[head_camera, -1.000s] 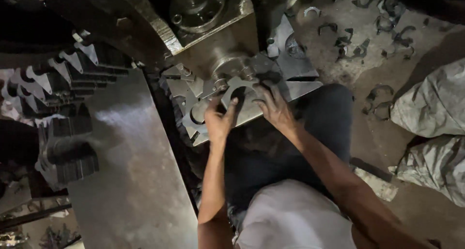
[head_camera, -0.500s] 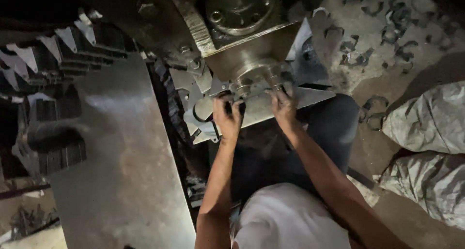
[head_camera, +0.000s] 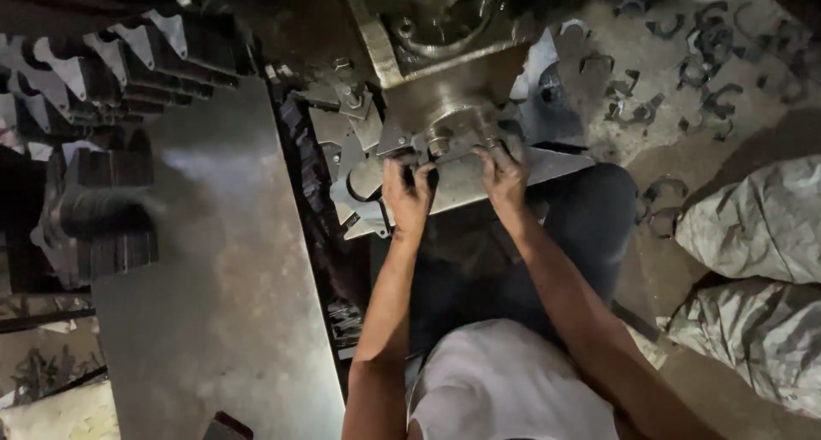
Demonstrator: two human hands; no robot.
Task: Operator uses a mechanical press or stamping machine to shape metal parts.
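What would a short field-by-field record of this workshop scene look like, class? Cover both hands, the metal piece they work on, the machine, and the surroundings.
Left hand: left hand, fingers curled over the near edge of the flat grey punched metal strip
Right hand: right hand, resting on the same strip, by the tool
Machine: heavy dull-metal press head directly above the strip
Left side: broad flat grey steel sheet; stacks of dark cut metal blanks
Floor: scattered curved dark metal offcuts
Right side: crumpled pale woven sacks
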